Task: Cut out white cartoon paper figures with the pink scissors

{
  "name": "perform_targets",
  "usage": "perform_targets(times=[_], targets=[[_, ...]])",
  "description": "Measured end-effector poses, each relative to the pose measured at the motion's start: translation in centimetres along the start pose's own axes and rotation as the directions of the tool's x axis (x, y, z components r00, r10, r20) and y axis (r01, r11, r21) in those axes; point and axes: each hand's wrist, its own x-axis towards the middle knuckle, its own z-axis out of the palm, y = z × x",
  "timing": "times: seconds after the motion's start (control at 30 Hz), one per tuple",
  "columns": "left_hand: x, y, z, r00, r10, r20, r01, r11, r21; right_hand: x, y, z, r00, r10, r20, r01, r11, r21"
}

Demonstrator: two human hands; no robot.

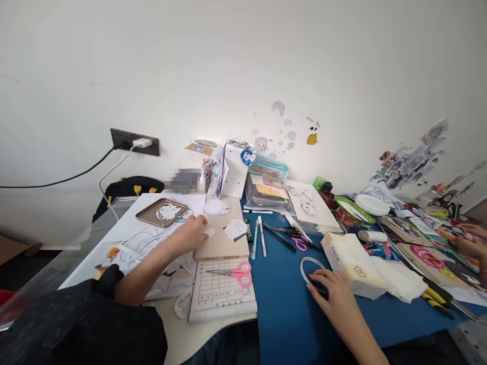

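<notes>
My left hand (190,235) is over the left edge of a beige board (220,246), fingers curled at a small white paper cutout (209,231). Its fingertips partly cover this piece. On the same board lie a round drawn cutout (216,208) and a paper piece with writing on it (235,229). Over the blue table, my right hand (333,290) grips the near side of a roll of tape (304,268), thumb and fingers closed on its ring. Pink-handled scissors (241,274) lie on a printed form pad (224,299) below the board.
A brown tray (141,217) holding a drawn cutout is at left. Pens (262,235), black scissors (291,231) and a tissue pack (348,263) lie on the blue table (281,314). At far right, another person's hand (472,243) works among craft pieces. Yellow-black-handled tools (436,296) lie nearby.
</notes>
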Motion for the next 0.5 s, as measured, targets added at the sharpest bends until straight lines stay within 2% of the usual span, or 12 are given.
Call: perform_targets(times=[0.1,0.17,0.23,0.3,0.37,0.4,0.5], targets=[[0.0,-0.1,-0.1,1.0,0.018,-0.001,-0.018,0.998,-0.065,-0.6,-0.6,0.2,1.0,0.0,0.0,0.0,1.0,0.012],[-0.1,-0.1,-0.2,1.0,0.023,-0.01,-0.024,0.993,-0.118,-0.7,-1.9,-0.4,1.0,0.002,0.006,-0.003,0.997,0.071],[-0.2,-0.1,-0.3,0.999,0.017,-0.036,-0.023,0.984,-0.175,-0.1,-4.0,-1.1,1.0,-0.012,0.02,0.008,0.984,0.18],[-0.3,-0.1,-0.5,0.996,0.002,-0.084,-0.022,0.971,-0.237,1.7,-6.9,-1.3,0.997,-0.064,0.04,0.047,0.94,0.339],[-0.4,0.0,-0.6,0.99,-0.011,-0.138,-0.033,0.95,-0.311,4.8,-10.1,-0.4,0.983,-0.166,0.082,0.098,0.842,0.531],[-0.5,0.1,-0.7,0.986,-0.012,-0.163,-0.047,0.934,-0.354,6.7,-11.7,0.6,0.967,-0.236,0.094,0.124,0.763,0.634],[-0.4,0.3,-0.8,0.971,0.002,-0.241,-0.124,0.861,-0.493,12.6,-15.3,4.8,0.95,-0.305,0.061,0.111,0.515,0.85]])
